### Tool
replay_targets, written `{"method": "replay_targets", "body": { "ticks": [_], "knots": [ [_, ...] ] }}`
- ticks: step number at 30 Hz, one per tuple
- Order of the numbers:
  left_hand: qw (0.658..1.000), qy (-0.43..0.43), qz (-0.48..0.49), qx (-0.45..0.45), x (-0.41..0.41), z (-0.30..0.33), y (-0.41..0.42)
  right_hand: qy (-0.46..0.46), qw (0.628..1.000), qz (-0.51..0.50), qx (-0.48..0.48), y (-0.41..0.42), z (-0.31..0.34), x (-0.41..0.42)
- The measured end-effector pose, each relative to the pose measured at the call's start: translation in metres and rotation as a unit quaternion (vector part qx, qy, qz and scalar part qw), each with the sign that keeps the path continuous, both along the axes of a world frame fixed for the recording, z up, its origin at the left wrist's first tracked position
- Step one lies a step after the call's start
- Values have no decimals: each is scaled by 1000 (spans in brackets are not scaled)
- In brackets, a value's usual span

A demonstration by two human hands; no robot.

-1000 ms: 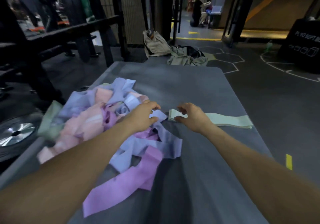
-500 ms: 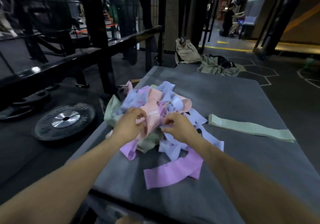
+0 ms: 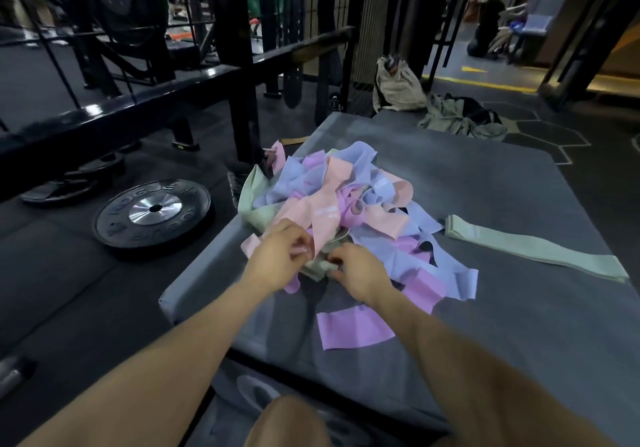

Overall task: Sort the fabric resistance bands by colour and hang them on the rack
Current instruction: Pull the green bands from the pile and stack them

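Observation:
A tangled pile of fabric bands in pink, blue, purple and green lies on the left part of a grey mat. My left hand pinches a pink band at the pile's near edge. Beside it, my right hand grips a bunched green band half buried under the pile. One green band lies flat and apart on the right of the mat. A purple band trails off the pile toward me.
A black weight plate lies on the floor left of the mat, with a black steel rack frame behind it. A beige bag and crumpled clothes sit past the mat's far end. A person crouches far back right.
My right hand left the flat green band on the right and both hands came together at the pile's near edge. The view swung left, bringing the weight plate and rack into sight.

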State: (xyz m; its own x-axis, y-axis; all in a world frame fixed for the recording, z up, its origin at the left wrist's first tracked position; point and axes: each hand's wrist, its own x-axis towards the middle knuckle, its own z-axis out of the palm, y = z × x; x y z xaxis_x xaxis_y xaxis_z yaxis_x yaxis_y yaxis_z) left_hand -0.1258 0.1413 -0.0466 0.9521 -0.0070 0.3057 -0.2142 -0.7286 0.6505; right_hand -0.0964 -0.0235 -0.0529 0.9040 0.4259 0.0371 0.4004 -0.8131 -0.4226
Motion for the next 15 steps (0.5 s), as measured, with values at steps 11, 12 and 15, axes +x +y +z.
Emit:
{"method": "replay_targets", "body": {
  "ticks": [11,12,15],
  "knots": [
    [995,-39,81,-39,9,56,-10,-63,968,-56,238,-23,103,0],
    [993,-57,83,-58,8,65,-15,-67,962,-63,256,-26,114,-1],
    [988,-109,71,-80,2,92,-31,-74,953,-72,285,-33,143,-6]
  ]
}}
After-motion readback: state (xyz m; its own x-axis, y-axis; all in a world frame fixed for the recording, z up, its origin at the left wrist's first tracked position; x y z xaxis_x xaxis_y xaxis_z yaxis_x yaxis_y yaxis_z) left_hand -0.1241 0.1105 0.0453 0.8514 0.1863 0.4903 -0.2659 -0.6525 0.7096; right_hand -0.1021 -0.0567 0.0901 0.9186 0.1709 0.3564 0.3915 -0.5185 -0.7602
